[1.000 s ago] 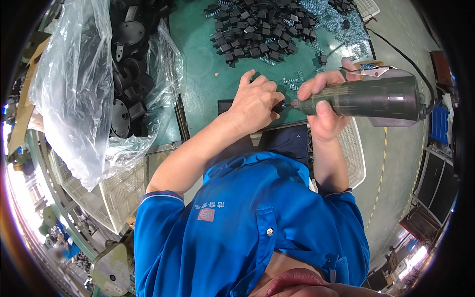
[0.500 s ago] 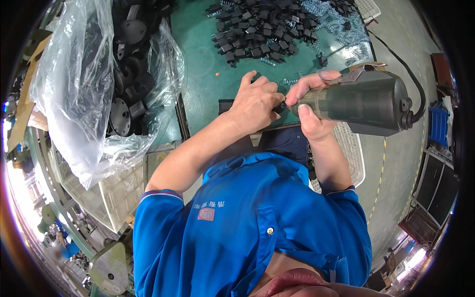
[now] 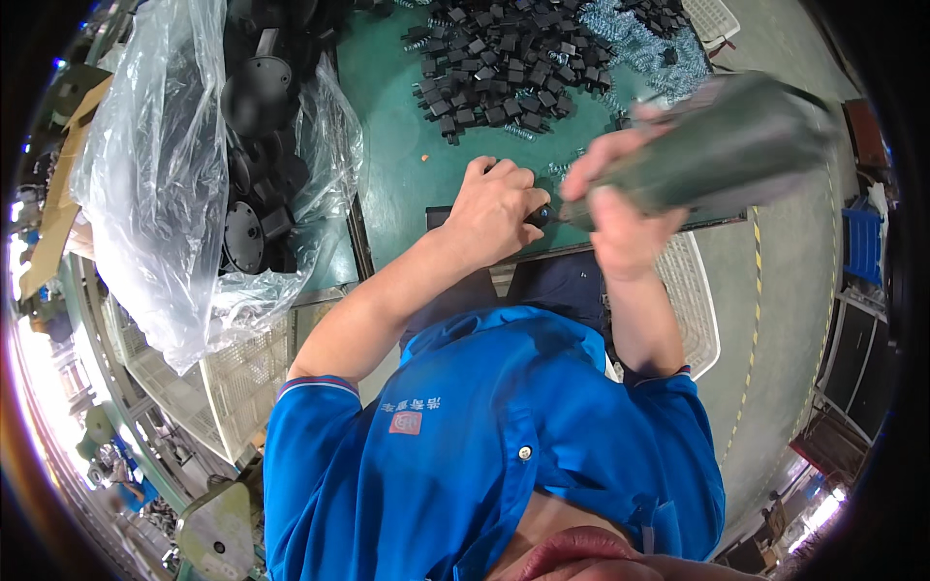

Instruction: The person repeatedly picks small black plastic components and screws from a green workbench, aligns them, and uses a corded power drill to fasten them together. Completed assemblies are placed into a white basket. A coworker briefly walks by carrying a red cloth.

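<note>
At the near edge of the green table (image 3: 392,145), my left hand (image 3: 494,211) is closed around a small black part (image 3: 542,215), mostly hidden under its fingers. My right hand (image 3: 630,208) grips a dark green corded power tool (image 3: 717,145) by its narrow front end. The tool is tilted, its thick rear end up toward the far right, and motion blurs it. Its tip is close to the black part; I cannot tell whether they touch. Beyond my hands lies a heap of small black blocks (image 3: 504,68), with a pile of metal springs (image 3: 659,58) to its right.
On the left, a clear plastic bag (image 3: 145,184) lies open around black round-plated parts (image 3: 257,92). A white plastic basket (image 3: 699,310) is below the table's right side. Another pale crate (image 3: 242,387) stands low on the left, with cardboard (image 3: 48,203) at the far left.
The rear of the power tool has swung upward, away from me, and its front has shifted slightly away from my left hand. My left hand keeps its hold on the black part.
</note>
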{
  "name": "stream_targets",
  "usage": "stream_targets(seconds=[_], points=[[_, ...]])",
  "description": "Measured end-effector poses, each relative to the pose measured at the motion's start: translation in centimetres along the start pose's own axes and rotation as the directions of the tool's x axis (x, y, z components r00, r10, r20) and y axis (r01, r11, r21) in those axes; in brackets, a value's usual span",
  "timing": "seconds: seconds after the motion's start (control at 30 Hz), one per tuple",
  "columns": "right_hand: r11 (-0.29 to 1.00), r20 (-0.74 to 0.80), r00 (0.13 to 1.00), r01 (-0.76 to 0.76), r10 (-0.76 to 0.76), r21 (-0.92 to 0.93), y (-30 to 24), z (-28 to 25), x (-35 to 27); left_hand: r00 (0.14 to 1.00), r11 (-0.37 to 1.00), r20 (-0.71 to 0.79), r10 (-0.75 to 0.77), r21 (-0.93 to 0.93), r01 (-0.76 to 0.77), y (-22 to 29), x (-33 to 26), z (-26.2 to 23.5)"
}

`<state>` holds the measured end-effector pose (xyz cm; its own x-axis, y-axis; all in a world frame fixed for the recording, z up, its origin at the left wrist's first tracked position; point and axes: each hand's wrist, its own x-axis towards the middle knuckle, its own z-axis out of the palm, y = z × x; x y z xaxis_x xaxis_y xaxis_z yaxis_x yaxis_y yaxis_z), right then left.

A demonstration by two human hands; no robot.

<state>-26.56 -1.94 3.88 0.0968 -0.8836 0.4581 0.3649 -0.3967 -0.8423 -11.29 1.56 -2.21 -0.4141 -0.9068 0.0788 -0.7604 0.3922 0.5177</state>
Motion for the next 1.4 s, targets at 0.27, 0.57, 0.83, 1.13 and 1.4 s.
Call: stream_targets(seconds=[0.27,0.57,0.83,1.13,1.4], points=[[0.223,-0.046,0.994,-0.067,0.098,-0.973,1.3,-12.4,2.9,0.998,0.971,0.053,-0.044,-0.234,0.055,0.8,1.1,-1.1],[-0.252,0.095,0.995,0.099,0.028,-0.963,-0.8,-17.0,5.2,0.783,-0.522,0.617,0.076,-0.644,0.559,8.3,3.2,5.4],[-0.226,-0.051,0.822,0.097,0.568,-0.969,0.5,-25.1,7.1,0.935,0.694,0.28,0.216,-0.718,0.055,14.7,5.7,7.5],[-0.194,0.026,0.859,0.145,0.511,-0.97,0.8,-25.8,6.2,0.958,0.941,-0.269,0.094,0.339,0.003,-2.0,5.1,-0.6],[-0.255,-0.048,0.858,0.098,0.511,-0.962,1.4,-25.3,6.6,0.946,0.981,-0.289,0.145,0.166,-0.1,-3.2,3.3,-0.6]])
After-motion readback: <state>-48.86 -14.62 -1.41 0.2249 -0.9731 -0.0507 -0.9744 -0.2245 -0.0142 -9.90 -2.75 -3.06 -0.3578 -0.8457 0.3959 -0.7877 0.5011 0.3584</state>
